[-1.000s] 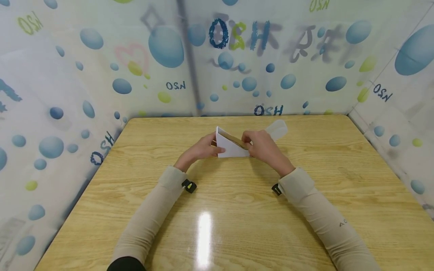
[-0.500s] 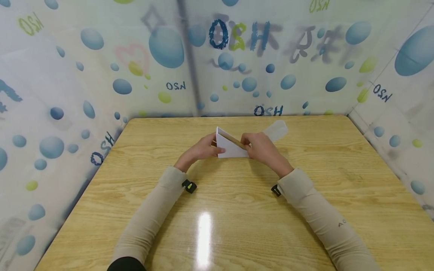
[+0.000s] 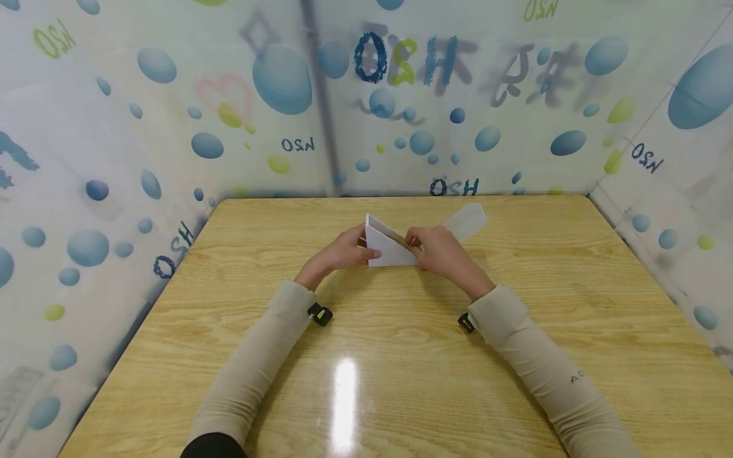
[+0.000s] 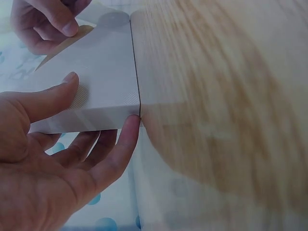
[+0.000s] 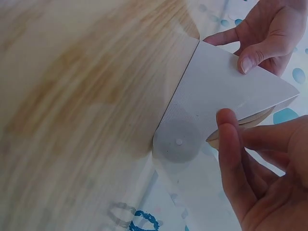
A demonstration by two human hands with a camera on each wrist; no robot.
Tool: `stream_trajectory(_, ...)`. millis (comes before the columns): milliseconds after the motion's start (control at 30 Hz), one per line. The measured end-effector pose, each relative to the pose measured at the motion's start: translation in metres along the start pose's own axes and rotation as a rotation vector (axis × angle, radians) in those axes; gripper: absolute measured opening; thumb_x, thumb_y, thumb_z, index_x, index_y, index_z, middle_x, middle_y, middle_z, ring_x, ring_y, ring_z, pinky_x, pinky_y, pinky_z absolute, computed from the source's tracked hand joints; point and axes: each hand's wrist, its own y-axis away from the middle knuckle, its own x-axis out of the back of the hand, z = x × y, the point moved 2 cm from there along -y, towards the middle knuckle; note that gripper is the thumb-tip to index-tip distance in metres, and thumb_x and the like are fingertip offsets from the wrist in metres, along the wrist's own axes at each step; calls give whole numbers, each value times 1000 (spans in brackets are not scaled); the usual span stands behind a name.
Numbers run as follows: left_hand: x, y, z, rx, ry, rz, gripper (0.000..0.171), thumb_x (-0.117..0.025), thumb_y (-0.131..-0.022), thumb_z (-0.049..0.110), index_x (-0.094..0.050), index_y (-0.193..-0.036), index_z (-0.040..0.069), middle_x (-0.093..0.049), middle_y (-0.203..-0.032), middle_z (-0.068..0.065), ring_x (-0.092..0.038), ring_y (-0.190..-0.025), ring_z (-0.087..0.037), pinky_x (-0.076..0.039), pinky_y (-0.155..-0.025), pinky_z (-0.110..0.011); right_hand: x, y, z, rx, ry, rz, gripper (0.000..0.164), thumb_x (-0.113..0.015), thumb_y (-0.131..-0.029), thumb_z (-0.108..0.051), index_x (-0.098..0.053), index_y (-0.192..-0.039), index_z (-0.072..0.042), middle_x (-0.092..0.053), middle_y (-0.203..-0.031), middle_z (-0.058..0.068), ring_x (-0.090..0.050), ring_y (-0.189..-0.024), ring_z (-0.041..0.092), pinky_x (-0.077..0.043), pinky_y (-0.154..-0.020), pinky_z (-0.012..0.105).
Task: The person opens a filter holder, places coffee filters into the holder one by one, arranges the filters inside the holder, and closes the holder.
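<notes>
A white wedge-shaped box stands on the table, its slanted top uncovered. My left hand grips its tall end, with the thumb on the near face and the other fingers round the end and far side, as the left wrist view shows. Inside the box sits a thin stack of brown papers with a curved edge, like coffee filters. At the low end my right hand pinches that stack between thumb and fingers, right at the opening. A translucent lid sticks out behind the right hand, joined near the box's low corner by a round part.
The wooden table runs back to a curtain printed with blue and green dots, with more of it at both sides. A strip of light reflects off the tabletop near the front. Black straps show at the wrists.
The brown papers have sunk deeper into the white box, so less of them shows above the slanted edge. My right hand has moved slightly down and left with them; the left hand stays put.
</notes>
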Motion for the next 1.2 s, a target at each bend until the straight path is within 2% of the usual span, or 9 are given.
stream_trajectory(133,0,-1,0,-3,-10,4,46,-67,-98,8,-50,-141,1,-63,-131,-24,-63,-113,-32,-60,-85,-44,0,1,0,-12,-31,-4,20,-59,-97,-1,-73,-112,-4,-78,-106,16,-61,-53,12,-51,-52,27)
stream_trajectory(533,-1,-2,0,-11,-15,-2,43,-67,-98,10,-53,-138,3,-65,-127,-22,-65,-109,-31,-60,-83,-44,-3,3,2,-52,-68,29,14,-56,-100,-1,-67,-108,-4,-75,-96,16,-62,-51,11,-51,-51,27)
stream_trajectory(900,0,-2,0,3,-11,4,46,-67,-98,9,-51,-140,2,-64,-129,-23,-64,-111,-31,-60,-83,-42,-2,2,-1,-67,-58,-26,17,-56,-101,-4,-66,-115,-4,-75,-105,15,-61,-52,12,-50,-52,27)
stream_trajectory(1200,-1,-1,-1,4,3,-1,47,-67,-98,8,-50,-142,3,-64,-129,-24,-64,-109,-31,-59,-81,-40,-6,1,2,-42,-10,-93,20,-59,-103,-14,-65,-120,-4,-75,-111,14,-62,-53,11,-52,-53,26)
